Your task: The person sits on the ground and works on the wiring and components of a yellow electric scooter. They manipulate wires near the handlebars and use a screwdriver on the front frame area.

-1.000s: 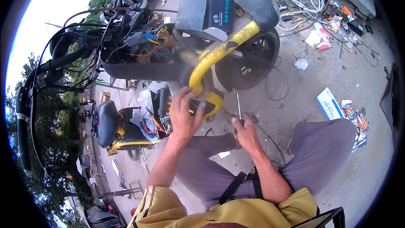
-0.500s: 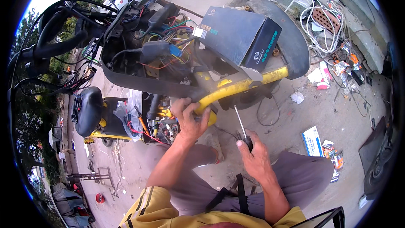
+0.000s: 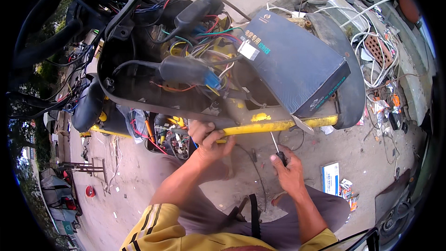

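My left hand [image 3: 210, 142] is closed around the near end of a yellow frame tube [image 3: 265, 127] on a partly stripped scooter body. In my right hand [image 3: 290, 171] is a screwdriver, its dark handle [image 3: 281, 157] between thumb and fingers. The thin metal shaft [image 3: 274, 141] points up toward the underside of the tube; whether its tip touches anything I cannot tell. Above the tube, the black plastic body shell [image 3: 139, 101] holds a tangle of coloured wires [image 3: 223, 49] and black wired modules [image 3: 186, 70]. A dark blue-grey carton [image 3: 297, 60] lies on the scooter to the right.
A toolbox [image 3: 169, 135] with tools and cables stands below left, beside another scooter with a black seat [image 3: 88, 104]. White cable [image 3: 371, 65], a perforated brick [image 3: 375, 49] and litter lie at the right. A blue-and-white box [image 3: 331, 179] is on the ground.
My view has moved closer to the scooter, so the carton and wires look larger. The screwdriver has come nearer the tube's underside. My left hand keeps its hold on the tube.
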`<state>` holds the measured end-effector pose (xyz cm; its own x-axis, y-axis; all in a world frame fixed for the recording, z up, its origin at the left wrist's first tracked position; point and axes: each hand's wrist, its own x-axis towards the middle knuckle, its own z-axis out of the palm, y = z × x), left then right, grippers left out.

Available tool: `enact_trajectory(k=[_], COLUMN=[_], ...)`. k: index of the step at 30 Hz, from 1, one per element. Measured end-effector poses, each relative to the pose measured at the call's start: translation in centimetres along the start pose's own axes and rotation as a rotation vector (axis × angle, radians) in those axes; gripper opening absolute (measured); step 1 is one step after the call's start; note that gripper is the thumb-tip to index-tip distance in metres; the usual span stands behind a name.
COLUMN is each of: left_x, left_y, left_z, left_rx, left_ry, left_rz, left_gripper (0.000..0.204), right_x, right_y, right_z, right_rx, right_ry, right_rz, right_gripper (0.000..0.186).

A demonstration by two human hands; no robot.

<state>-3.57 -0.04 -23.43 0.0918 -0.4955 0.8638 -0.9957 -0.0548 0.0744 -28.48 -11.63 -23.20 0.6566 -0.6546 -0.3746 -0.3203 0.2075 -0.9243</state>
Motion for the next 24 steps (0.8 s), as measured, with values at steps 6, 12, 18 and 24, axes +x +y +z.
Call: enact_trajectory(k=[6,12,18,24], left_x=[-0.7,-1.1,-1.9,-1.5], left_y=[-0.2,-0.4,0.1,0.3], left_z=[-0.3,-0.1,-0.7,-1.0], left_rx=[-0.007,-0.027,-0.017,-0.008], left_ry=[-0.017,0.024,-0.002,-0.036], left_rz=[-0.006,-0.011,-0.057,-0.054], left_gripper=[0.051,0.042,0.046,0.048], right_x=[-0.7,-1.1,-0.2,0.2], right_y=[0.1,-1.8,-1.7,0.6], right_z=[0.5,1.1,1.5,1.6], right_rx=[-0.039,-0.051,-0.066,-0.146], right_ry=[0.002,-0.01,-0.032,-0.01], right_rz=[-0.026,-0.007,-0.004,-0.18], right_gripper=[0.04,0.045,0.045,0.046])
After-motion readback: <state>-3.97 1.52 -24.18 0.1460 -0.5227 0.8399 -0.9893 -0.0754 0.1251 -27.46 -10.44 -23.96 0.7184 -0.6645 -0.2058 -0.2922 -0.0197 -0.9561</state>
